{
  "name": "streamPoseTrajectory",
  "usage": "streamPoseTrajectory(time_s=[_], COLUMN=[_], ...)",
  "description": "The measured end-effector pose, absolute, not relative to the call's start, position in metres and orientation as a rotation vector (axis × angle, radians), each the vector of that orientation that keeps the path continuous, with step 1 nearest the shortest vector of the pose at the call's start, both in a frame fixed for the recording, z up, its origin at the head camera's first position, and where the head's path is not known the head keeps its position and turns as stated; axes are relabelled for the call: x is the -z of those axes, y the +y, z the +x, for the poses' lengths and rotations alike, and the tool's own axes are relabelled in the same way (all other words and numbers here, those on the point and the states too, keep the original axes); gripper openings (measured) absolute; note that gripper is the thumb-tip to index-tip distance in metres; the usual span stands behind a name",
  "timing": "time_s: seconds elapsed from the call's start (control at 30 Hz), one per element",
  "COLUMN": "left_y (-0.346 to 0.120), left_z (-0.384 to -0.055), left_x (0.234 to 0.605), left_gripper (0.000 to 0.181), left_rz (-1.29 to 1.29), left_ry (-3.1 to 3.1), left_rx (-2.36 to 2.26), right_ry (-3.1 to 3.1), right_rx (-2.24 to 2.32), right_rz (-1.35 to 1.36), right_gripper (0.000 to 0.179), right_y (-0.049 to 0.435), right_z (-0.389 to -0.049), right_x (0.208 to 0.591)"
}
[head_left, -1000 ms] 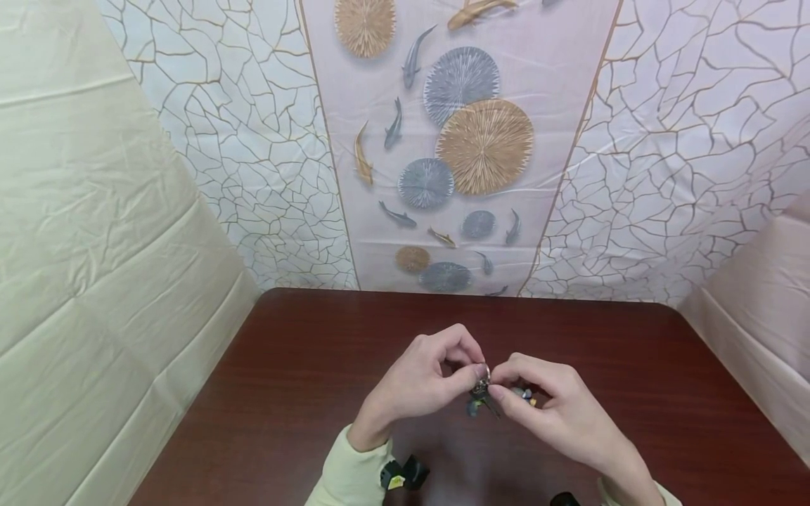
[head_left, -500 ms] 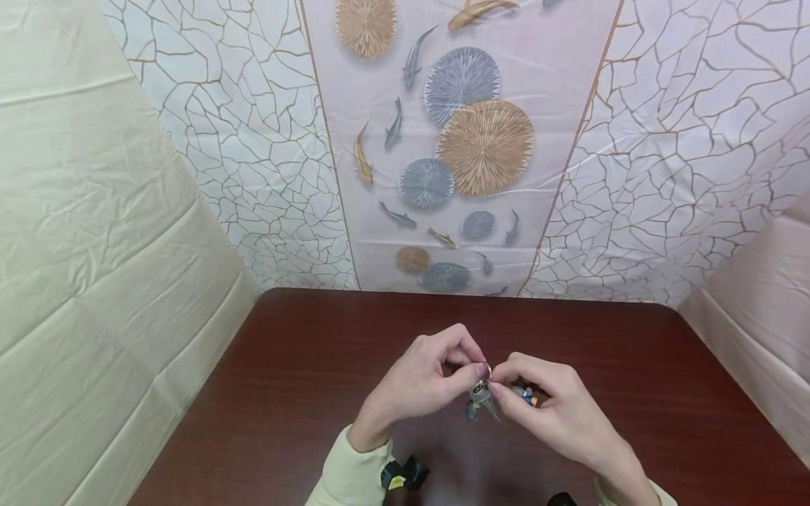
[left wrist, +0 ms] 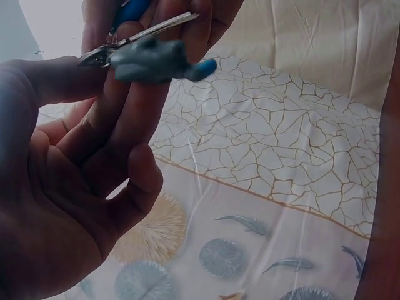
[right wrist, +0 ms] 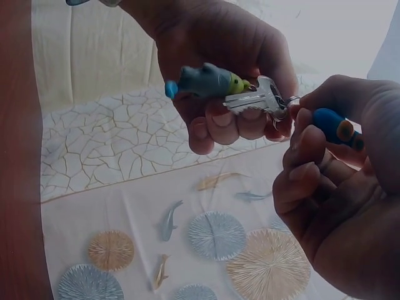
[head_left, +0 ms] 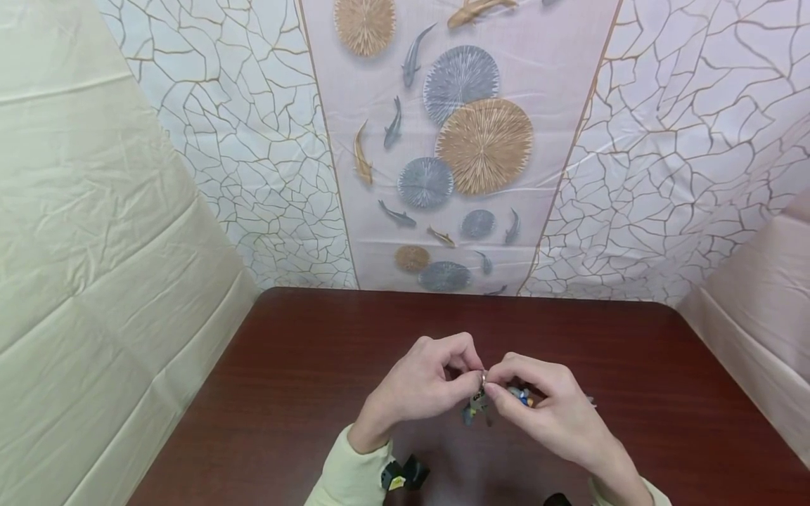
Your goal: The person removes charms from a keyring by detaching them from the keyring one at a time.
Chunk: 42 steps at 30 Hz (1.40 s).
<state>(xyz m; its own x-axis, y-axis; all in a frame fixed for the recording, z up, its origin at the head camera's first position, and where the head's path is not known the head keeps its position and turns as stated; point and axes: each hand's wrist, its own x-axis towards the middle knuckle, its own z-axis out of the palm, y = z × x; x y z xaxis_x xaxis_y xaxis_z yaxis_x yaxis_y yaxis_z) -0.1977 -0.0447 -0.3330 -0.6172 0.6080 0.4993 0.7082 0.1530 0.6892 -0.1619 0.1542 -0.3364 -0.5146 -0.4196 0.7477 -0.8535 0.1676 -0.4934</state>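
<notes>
While left hand (head_left: 418, 377) and right hand (head_left: 552, 407) are pinching one metal ring (head_left: 484, 378), one key (right wrist: 255, 101), one grey figurine (right wrist: 209, 82) are showing beside it, one blue charm (right wrist: 329, 125) rightward

Two grips (head_left: 420, 383) (head_left: 553, 404), two charms (right wrist: 209, 82) (right wrist: 328, 126), at least one key (right wrist: 253, 102), one ring (head_left: 484, 378), one table (head_left: 304, 344).

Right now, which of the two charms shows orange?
The blue charm by the right hand; the grey charm, beside the key, shows yellow-green instead.
</notes>
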Motion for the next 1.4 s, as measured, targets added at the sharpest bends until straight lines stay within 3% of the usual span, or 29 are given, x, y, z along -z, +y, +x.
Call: streamPoseTrajectory(time_s=[1.03, 1.4], left_y=[-0.0462, -0.0464], left_z=[-0.1923, -0.1919], left_x=[0.3272, 0.3289], left_gripper=[0.013, 0.015], left_rz=[-1.285, -1.384], left_ry=[-2.369, -2.274], left_rx=[1.510, 1.441], right_ry=[-1.983, -1.917], right_rx=[-1.385, -1.422], right_rz=[1.268, 1.284], right_gripper=[0.039, 0.039], right_y=[0.1520, 0.1497], right_z=[-0.1598, -0.1585], right_x=[0.3366, 0.3358])
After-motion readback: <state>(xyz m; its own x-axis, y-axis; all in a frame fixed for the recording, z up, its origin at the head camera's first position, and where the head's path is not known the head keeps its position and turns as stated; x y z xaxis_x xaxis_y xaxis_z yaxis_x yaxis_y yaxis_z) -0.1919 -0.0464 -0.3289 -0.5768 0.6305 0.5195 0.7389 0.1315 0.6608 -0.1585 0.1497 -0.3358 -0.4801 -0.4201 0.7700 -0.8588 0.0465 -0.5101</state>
